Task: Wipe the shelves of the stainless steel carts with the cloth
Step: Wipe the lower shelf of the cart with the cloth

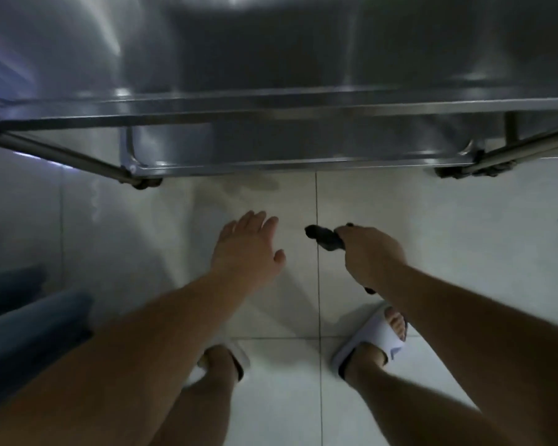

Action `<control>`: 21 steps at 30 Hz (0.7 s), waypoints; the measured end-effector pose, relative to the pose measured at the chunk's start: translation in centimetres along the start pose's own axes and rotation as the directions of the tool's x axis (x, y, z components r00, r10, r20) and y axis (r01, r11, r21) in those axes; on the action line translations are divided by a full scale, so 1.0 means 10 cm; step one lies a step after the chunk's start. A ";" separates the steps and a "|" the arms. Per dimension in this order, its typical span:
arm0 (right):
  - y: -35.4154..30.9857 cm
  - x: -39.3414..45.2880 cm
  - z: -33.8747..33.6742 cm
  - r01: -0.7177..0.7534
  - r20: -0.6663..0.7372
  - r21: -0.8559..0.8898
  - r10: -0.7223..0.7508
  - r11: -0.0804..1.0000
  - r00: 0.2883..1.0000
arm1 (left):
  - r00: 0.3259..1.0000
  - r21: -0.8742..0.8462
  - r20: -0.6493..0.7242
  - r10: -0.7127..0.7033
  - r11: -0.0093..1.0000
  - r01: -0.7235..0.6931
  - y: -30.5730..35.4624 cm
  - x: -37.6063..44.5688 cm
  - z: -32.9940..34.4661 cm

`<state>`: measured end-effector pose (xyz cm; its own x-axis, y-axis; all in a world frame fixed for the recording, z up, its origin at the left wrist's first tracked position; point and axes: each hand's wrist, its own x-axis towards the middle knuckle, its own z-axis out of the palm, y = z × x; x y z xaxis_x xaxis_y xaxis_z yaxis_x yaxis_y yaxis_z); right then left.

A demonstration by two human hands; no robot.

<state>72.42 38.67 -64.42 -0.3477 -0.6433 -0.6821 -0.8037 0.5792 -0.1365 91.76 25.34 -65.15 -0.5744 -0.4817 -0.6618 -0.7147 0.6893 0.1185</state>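
A stainless steel cart [271,107] fills the upper half of the head view, its top shelf blurred and its lower shelf [303,146] showing below the front rail. My right hand [370,252] is shut on a dark cloth [322,238], bunched and sticking out to the left of my fist. It hangs over the floor, short of the cart's front edge. My left hand [248,249] is open with fingers spread, palm down, beside the right hand and holding nothing.
Pale floor tiles [432,236] lie under my hands. My feet in white slides [367,342] stand near the bottom. The cart's castors [145,183] sit at its front corners. A blue-grey object [23,317] lies at the left edge.
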 end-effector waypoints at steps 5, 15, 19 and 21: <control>-0.27 -0.98 -0.62 -0.010 0.162 -0.044 0.017 0.999 0.987 | 0.992 -0.066 0.118 -0.052 0.996 0.060 0.06 -1.02 -0.55; -1.31 -2.47 -2.48 0.050 0.105 -0.168 -0.032 0.985 0.994 | 0.989 -0.298 0.031 -0.143 0.943 0.146 -0.18 -2.77 -2.19; -2.04 -2.82 -3.13 0.110 0.036 -0.179 -0.106 0.978 0.994 | 0.976 -0.367 -0.066 -0.208 0.914 0.170 -0.54 -3.38 -2.79; -2.45 -3.00 -3.42 0.145 0.005 -0.188 -0.147 0.971 0.989 | 0.966 -0.381 -0.083 -0.245 0.903 0.196 -0.79 -3.68 -3.08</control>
<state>86.01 26.69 -16.03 -0.2233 -0.7187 -0.6584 -0.9220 0.3750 -0.0967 106.24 20.97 -18.93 -0.4130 -0.6790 -0.6069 -0.9105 0.3219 0.2595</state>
